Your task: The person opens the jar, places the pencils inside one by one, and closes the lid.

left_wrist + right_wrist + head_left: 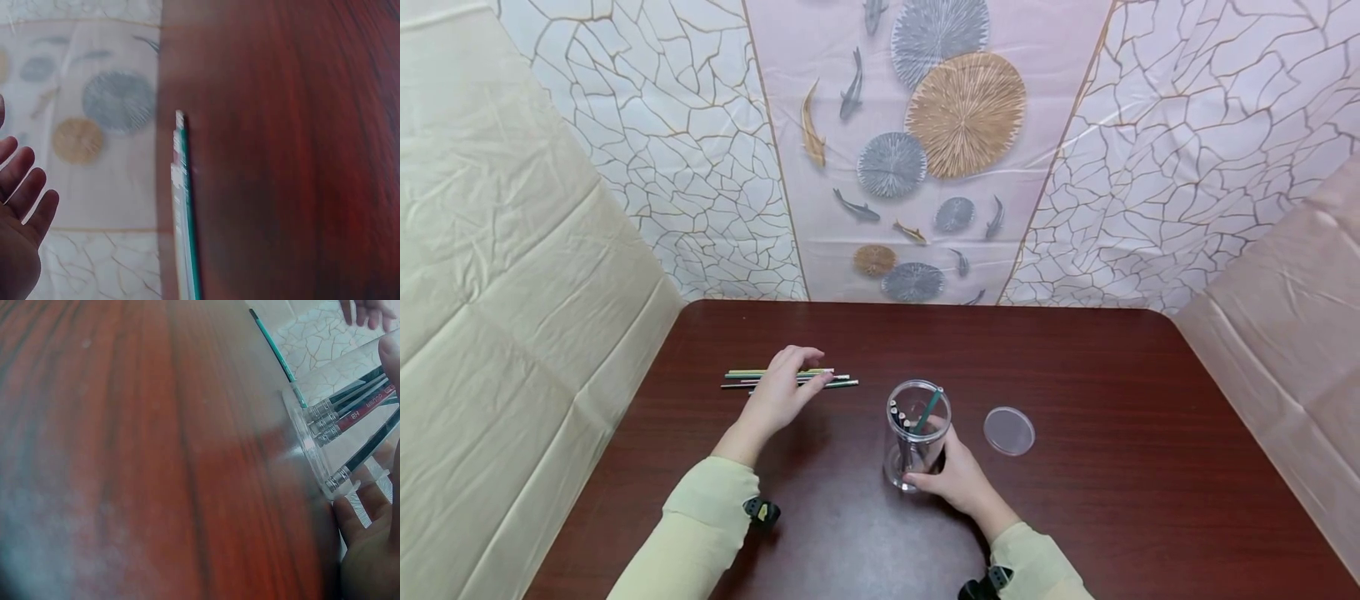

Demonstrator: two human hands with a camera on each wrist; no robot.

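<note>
My right hand point(957, 479) grips a clear cylindrical jar point(891, 460) by its side, thumb at the front. Several pencils stand in the jar, one a teal pencil point(929, 408) that leans against the rim. A red pencil point(361, 415) marked HB shows through the jar's wall in the right wrist view. My left hand point(781, 388) hovers at a group of loose pencils point(737, 372) lying side by side. In the left wrist view its fingers are spread, apart from the pencils point(189, 231), and hold nothing.
A round clear lid point(1009, 431) lies flat on the dark red-brown table point(1120, 517), right of the jar. Patterned cloth point(850, 242) hangs behind the table's far edge. Beige cloth point(512, 275) hangs at the left side, with more at the right.
</note>
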